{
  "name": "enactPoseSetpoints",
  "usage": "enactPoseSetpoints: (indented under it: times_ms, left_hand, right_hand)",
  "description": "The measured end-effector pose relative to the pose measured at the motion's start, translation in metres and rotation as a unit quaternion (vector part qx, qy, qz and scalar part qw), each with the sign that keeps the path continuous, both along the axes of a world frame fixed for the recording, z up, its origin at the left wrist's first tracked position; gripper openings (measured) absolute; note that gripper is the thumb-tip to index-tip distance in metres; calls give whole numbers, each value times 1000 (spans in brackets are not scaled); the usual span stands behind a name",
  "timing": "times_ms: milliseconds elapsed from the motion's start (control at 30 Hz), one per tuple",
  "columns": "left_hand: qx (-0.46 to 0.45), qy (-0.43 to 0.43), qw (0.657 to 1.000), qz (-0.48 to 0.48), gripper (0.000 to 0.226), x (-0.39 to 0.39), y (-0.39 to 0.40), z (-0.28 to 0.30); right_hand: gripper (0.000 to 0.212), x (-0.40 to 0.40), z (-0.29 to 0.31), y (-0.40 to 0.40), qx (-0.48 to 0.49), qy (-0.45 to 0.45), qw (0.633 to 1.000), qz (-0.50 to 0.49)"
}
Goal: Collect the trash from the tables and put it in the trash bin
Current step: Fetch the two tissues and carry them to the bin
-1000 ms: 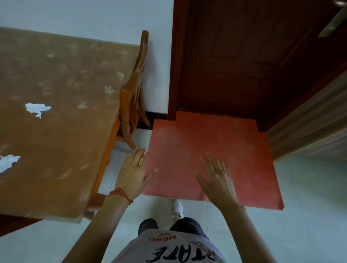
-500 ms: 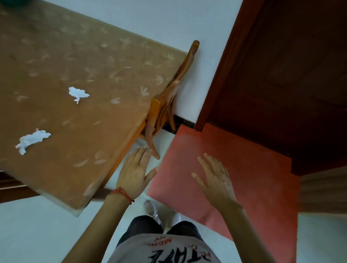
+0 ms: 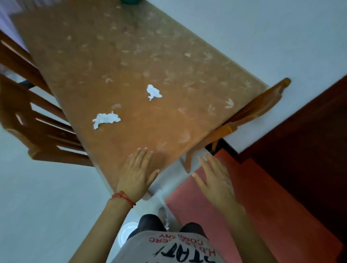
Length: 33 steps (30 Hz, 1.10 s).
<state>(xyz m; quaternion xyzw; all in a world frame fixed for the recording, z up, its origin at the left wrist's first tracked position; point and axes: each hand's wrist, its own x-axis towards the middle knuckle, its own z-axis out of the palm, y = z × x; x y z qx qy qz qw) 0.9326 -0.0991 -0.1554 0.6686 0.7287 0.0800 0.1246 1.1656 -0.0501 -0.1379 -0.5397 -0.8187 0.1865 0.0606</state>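
Two crumpled white tissues lie on the brown table [image 3: 131, 47]: a larger one [image 3: 105, 119] nearer me and a smaller one [image 3: 153, 92] farther back. My left hand [image 3: 137, 172], with a red thread at its wrist, hovers flat over the table's near corner, fingers straight and holding nothing. My right hand [image 3: 214, 180] is spread open over the floor beside the table, also holding nothing. No trash bin is in view.
A wooden chair [image 3: 249, 116] is tucked at the table's right end against the white wall. Another chair [image 3: 37, 122] stands along the table's left side. A red mat [image 3: 262, 206] lies before a dark door [image 3: 309, 131]. A green object [image 3: 130, 1] sits at the table's far edge.
The view has swung left, bringing the table and both tissues toward the middle. My left hand now sits over the table's near corner instead of over the floor. Both hands stay open.
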Motion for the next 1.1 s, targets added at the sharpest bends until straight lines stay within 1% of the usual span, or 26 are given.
enactPoseSetpoints:
  times_ms: [67, 167, 333, 533, 667, 767, 933, 1033, 1100]
  left_hand:
    - [2, -4, 1000, 29, 70, -16, -5, -2]
    - [2, -5, 998, 66, 72, -36, -10, -4]
    - [-5, -12, 993, 114, 66, -58, -11, -1]
    - [-14, -19, 986, 167, 68, -77, 1, -7]
    - [-16, -20, 979, 204, 70, -88, 21, -11]
    - [-22, -18, 971, 236, 73, -94, 42, -13]
    - [-14, -32, 957, 288, 75, -103, 80, -18]
    - [-14, -36, 951, 306, 75, -109, 101, -23]
    - [-1, -50, 941, 334, 76, -114, 114, -28]
  right_hand:
    - [68, -19, 2, 9, 3, 10, 1000, 26]
    - [58, -42, 3, 23, -6, 13, 998, 57]
    - [63, -67, -1, 42, 2, 21, 996, 84]
    - [53, -92, -4, 77, 15, 21, 992, 122]
    - [51, -111, -8, 113, 13, 13, 989, 146]
    - [57, -126, -10, 146, 10, 15, 984, 177]
    - [55, -144, -7, 202, 25, 45, 976, 211]
    - [58, -149, -10, 231, 2, 49, 974, 220]
    - [61, -154, -15, 248, -11, 48, 973, 224]
